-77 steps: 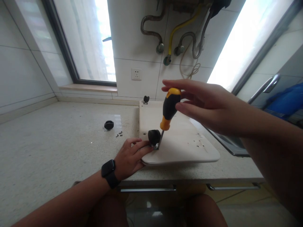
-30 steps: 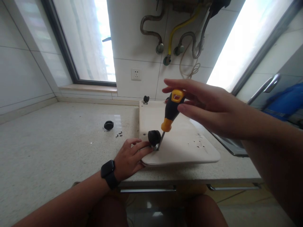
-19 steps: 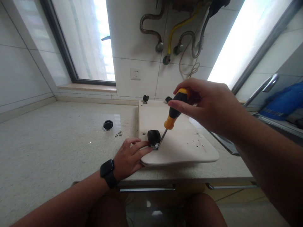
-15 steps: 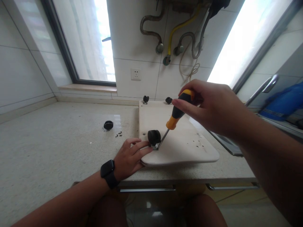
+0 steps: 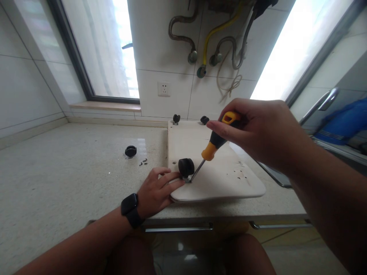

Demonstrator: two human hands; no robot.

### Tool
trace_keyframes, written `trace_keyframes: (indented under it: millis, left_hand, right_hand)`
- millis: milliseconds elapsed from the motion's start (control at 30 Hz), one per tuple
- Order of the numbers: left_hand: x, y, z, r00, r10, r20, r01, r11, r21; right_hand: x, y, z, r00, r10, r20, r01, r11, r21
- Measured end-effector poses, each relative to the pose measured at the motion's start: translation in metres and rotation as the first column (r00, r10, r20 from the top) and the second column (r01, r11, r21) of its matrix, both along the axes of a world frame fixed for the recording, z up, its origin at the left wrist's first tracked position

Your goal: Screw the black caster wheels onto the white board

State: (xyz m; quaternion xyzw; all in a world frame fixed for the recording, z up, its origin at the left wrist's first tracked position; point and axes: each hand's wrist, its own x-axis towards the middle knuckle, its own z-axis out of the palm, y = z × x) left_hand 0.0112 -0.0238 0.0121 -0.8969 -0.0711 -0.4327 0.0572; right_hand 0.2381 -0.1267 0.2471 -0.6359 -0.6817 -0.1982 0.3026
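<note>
The person's right hand has its grip closed around the black-and-yellow handle of a screwdriver, thumb laid along one side and fingers curled over the top; the tool leans toward the right hand, its tip down at the foot of a black caster; that caster stands wheel-up near the front left corner of a pale board, which lies flat on the speckled tabletop; the left hand, a dark watch on its wrist, rests on that same corner, fingers nearly straight and fingertips against the caster's base; whether its grip pinches anything there cannot be told.

Two more casters stand at the board's far edge; several small dark holes mark its right-hand part; to the left of the board, apart from it, a loose caster sits on the tabletop, with a few small screws near it; a wall socket is set in the tiles behind.
</note>
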Motion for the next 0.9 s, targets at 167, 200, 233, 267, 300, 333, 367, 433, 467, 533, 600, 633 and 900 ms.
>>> trace_keyframes:
  millis: [167, 200, 233, 267, 300, 333, 367, 433, 467, 533, 600, 633, 900]
  left_hand:
    - [0.001, -0.001, -0.001, 0.999, 0.020, 0.029, -0.019, 0.999, -0.027]
    - [0.001, -0.001, -0.001, 1.000, 0.016, 0.024, -0.015, 1.000, -0.026]
    - [0.000, -0.001, -0.001, 1.000, 0.012, 0.020, -0.011, 1.000, -0.024]
    - [0.000, -0.001, -0.001, 1.000, 0.010, 0.018, -0.009, 1.000, -0.023]
    - [0.000, -0.001, -0.001, 1.000, 0.010, 0.019, -0.009, 1.000, -0.022]
    - [0.000, 0.000, -0.001, 1.000, 0.012, 0.020, -0.011, 1.000, -0.022]
    - [0.000, 0.000, -0.001, 1.000, 0.012, 0.022, -0.012, 1.000, -0.020]
    - [0.000, 0.000, -0.001, 1.000, 0.015, 0.018, -0.015, 1.000, -0.020]
    - [0.000, 0.000, -0.001, 1.000, 0.016, 0.016, -0.016, 1.000, -0.022]
    - [0.000, -0.001, 0.000, 1.000, 0.015, 0.007, -0.015, 1.000, -0.028]
    - [0.000, -0.001, 0.000, 1.000, 0.016, -0.002, -0.016, 0.999, -0.035]
    - [0.000, -0.001, 0.001, 1.000, 0.016, -0.005, -0.017, 0.999, -0.036]
    - [0.000, -0.002, 0.001, 1.000, 0.020, 0.009, -0.020, 1.000, -0.024]
  right_hand:
    - [0.010, -0.006, 0.008, 0.996, 0.087, -0.033, -0.091, 0.987, -0.132]
    - [0.012, -0.007, 0.009, 0.990, 0.126, -0.070, -0.136, 0.977, -0.166]
    - [0.015, -0.008, 0.010, 0.982, 0.160, -0.102, -0.177, 0.965, -0.192]
    - [0.016, -0.008, 0.011, 0.974, 0.190, -0.126, -0.213, 0.955, -0.204]
    - [0.016, -0.008, 0.011, 0.965, 0.218, -0.142, -0.245, 0.948, -0.206]
    - [0.016, -0.008, 0.010, 0.958, 0.245, -0.150, -0.271, 0.942, -0.197]
    - [0.014, -0.008, 0.008, 0.953, 0.262, -0.149, -0.287, 0.941, -0.181]
    - [0.008, -0.007, 0.003, 0.964, 0.238, -0.119, -0.252, 0.961, -0.118]
    - [0.004, -0.006, 0.000, 0.975, 0.198, -0.097, -0.205, 0.976, -0.077]
    - [-0.001, -0.006, -0.005, 0.993, 0.100, -0.056, -0.100, 0.995, -0.001]
    - [-0.004, -0.006, -0.007, 0.999, 0.043, -0.031, -0.042, 0.999, 0.016]
    - [-0.004, -0.006, -0.007, 0.998, 0.045, -0.032, -0.046, 0.999, -0.004]
    - [0.009, -0.001, -0.003, 0.858, 0.428, -0.285, -0.480, 0.865, -0.147]
